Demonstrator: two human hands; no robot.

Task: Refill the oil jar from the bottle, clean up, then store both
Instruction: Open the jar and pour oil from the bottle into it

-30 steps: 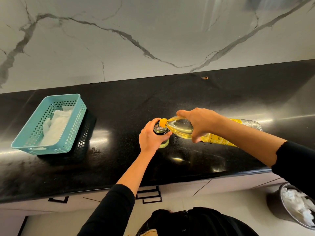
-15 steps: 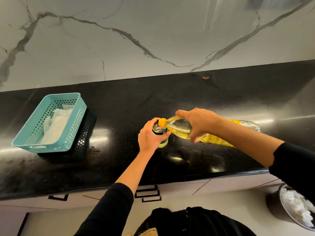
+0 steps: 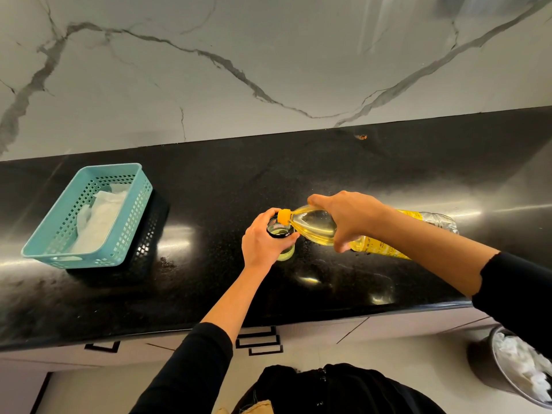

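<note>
Teal basket [image 3: 53, 234] with white paper sits far left on the black tabletop [image 3: 209, 189]. Mid-counter, left hand [image 3: 263, 243], fingers wrapped round the open jar [image 3: 282, 234]. Right hand [image 3: 349, 218], fingers clasped on the tilted oil bottle [image 3: 316, 225], its yellow neck over the jar's mouth.

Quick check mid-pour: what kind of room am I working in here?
Most likely a home kitchen: a glossy black countertop against a marble-look backsplash, cabinet fronts below the edge, and a bin of crumpled paper on the floor.
</note>
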